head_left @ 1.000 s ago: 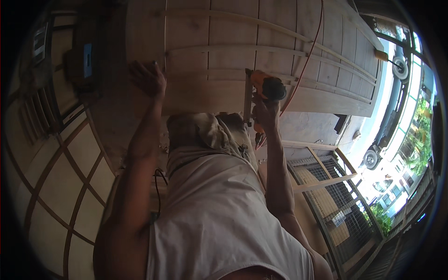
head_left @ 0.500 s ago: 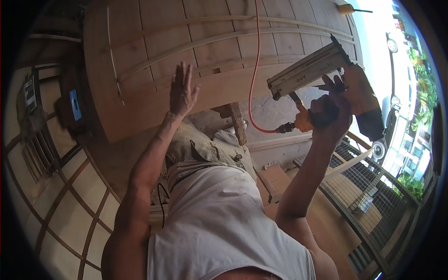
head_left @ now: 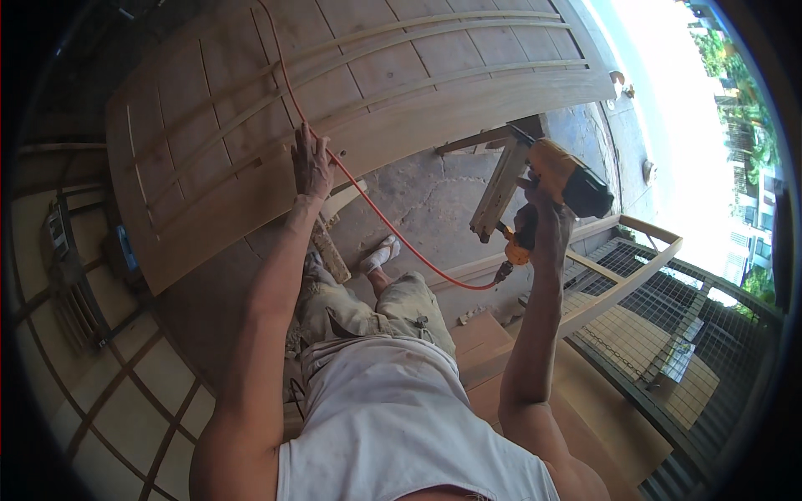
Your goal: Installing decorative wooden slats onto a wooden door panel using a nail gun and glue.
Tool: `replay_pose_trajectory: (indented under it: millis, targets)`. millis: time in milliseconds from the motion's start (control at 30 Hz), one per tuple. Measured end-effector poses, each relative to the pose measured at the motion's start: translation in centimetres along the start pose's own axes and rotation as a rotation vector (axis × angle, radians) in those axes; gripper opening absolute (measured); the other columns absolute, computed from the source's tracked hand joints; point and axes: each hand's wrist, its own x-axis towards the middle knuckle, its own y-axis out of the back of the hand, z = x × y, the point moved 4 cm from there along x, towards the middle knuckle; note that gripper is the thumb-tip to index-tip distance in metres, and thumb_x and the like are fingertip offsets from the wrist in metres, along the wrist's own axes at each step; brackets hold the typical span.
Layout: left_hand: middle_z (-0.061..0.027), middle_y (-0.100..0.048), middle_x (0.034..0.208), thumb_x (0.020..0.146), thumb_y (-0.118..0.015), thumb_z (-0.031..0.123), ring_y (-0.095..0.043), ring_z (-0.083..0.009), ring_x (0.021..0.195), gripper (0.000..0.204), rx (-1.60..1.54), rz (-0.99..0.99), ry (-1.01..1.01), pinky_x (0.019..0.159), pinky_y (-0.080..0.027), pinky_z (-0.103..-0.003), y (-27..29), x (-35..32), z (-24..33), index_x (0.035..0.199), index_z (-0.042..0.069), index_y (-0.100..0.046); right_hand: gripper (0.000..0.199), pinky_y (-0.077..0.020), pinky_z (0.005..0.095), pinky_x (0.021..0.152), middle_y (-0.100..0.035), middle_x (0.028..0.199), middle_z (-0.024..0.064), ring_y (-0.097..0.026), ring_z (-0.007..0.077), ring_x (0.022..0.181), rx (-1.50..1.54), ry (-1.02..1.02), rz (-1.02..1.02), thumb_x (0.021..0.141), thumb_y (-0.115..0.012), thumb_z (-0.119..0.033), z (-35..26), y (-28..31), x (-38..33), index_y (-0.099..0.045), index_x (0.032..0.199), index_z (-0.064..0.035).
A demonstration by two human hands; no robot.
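Observation:
My right hand [head_left: 547, 219] is wrapped around the handle of an orange and grey nail gun [head_left: 570, 177], held in the air to the right, off the panel's near edge. A red air hose [head_left: 391, 225] runs from the gun's fitting and loops up across the panel. With fingers stretched out, my left hand [head_left: 313, 171] lies at the near edge of a large wooden door panel [head_left: 368, 134]. The hose passes right by its fingertips; no grip on it shows. Long thin wooden strips [head_left: 434, 67] lie across the grooved panel.
A wooden frame [head_left: 622, 292] and a wire mesh grille [head_left: 660, 326] stand at the right. Beneath the panel are a wooden support [head_left: 332, 250] and the concrete floor [head_left: 434, 196]. Sheets of board [head_left: 576, 401] lie at the lower right. A gridded panel [head_left: 117, 384] leans at the left.
My left hand has come down to the panel's near edge. The nail gun has moved lower and is turned more upright. The view has shifted, showing more floor and my foot.

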Motion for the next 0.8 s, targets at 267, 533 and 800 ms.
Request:
replay_pose_trajectory:
  millis: [267,533,800]
  targets:
    - [-0.0267,-0.04,0.166,0.098,-0.072,0.057,-0.032,-0.048,0.158,0.075,-0.008,0.146,0.013,0.128,-0.023,-0.068,-5.4,-2.5,0.8,0.155,0.017,-0.046,0.023,-0.0413,0.0287,0.045,-0.061,0.065,-0.0002,-0.055,0.0084,0.049,-0.197,-0.111,-0.106,0.093,-0.073,-0.023,5.9,2.2,6.6,-0.07,0.101,-0.0015]
    - [-0.0266,-0.039,0.168,0.098,-0.066,0.063,-0.032,-0.0468,0.159,0.08,-0.055,0.09,0.061,0.128,-0.025,-0.067,-5.0,-1.4,2.4,0.158,0.014,-0.045,0.032,-0.053,0.0351,0.054,-0.066,0.067,0.0054,-0.067,0.0157,0.058,-0.353,-0.06,-0.209,0.089,-0.07,-0.031,7.9,-0.3,17.4,-0.073,0.095,0.0003]
    - [-0.026,-0.034,0.171,0.1,-0.068,0.057,-0.029,-0.0469,0.161,0.085,-0.214,-0.009,0.103,0.129,-0.025,-0.065,-5.7,2.6,5.8,0.165,0.011,-0.036,0.042,-0.0519,0.0393,0.06,-0.067,0.07,0.0099,-0.068,0.0196,0.066,-0.528,-0.098,-0.307,0.087,-0.067,-0.038,8.6,-4.3,29.1,-0.072,0.091,0.0039]
